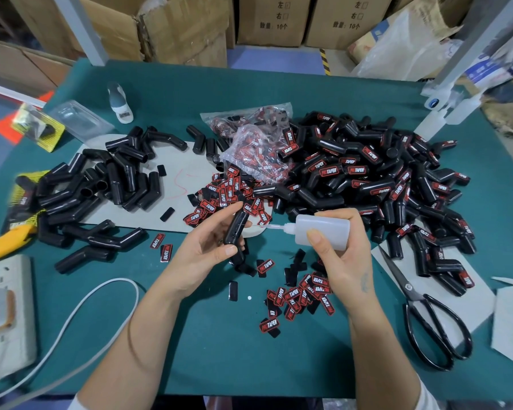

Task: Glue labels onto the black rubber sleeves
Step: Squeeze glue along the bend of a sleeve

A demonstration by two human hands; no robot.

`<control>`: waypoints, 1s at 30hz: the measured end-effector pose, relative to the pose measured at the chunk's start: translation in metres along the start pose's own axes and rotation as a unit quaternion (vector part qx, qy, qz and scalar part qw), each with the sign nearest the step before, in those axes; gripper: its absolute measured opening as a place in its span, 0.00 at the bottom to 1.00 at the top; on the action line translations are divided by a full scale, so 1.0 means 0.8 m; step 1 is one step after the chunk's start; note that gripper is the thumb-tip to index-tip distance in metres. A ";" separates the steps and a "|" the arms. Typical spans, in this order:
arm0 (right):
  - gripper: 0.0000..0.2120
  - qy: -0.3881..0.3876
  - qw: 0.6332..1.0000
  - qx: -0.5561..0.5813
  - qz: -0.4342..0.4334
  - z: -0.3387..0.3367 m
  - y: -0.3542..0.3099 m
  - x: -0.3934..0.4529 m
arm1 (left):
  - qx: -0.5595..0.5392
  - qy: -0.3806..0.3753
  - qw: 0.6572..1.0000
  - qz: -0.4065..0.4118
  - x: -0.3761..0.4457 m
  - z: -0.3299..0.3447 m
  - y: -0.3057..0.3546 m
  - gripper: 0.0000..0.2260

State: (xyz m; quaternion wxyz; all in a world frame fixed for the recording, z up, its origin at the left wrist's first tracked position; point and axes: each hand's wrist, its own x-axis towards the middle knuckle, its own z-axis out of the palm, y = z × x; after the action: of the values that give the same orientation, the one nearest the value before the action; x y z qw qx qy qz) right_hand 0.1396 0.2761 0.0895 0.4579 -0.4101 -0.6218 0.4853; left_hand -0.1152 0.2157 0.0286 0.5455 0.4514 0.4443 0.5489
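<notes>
My left hand [211,250] grips a black rubber sleeve [236,229] upright above the green table [219,350]. My right hand [342,255] holds a white glue bottle [323,230] on its side, its thin nozzle pointing left and nearly touching the sleeve. Loose red-and-black labels [301,294] lie scattered under and between my hands. More labels [228,193] are heaped just beyond the sleeve. A pile of unlabelled sleeves [107,184] lies at the left. A big pile of labelled sleeves [376,184] fills the right.
Black scissors [427,318] lie at the right on grey card. A clear bag of labels [255,149] sits at the centre back. A yellow knife [6,244], a white power strip [6,318] and its cable lie at the left. Another glue bottle [120,103] stands behind.
</notes>
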 end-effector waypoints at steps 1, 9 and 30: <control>0.11 0.000 1.000 0.000 -0.001 0.000 0.000 0.000 | 0.002 0.000 1.000 -0.001 0.000 0.000 0.000 0.32; 0.10 0.006 1.000 0.002 0.001 0.000 -0.002 0.000 | 0.003 -0.002 1.000 -0.004 0.000 -0.001 -0.002 0.32; 0.10 0.017 1.000 0.000 -0.004 0.000 -0.004 0.000 | 0.010 0.007 1.000 0.004 -0.002 0.005 0.010 0.31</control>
State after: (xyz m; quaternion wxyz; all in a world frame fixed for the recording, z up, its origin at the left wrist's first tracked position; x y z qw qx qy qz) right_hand 0.1392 0.2753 0.0930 0.4703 -0.4159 -0.6158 0.4761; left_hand -0.1132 0.2139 0.0371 0.5360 0.4545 0.4518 0.5496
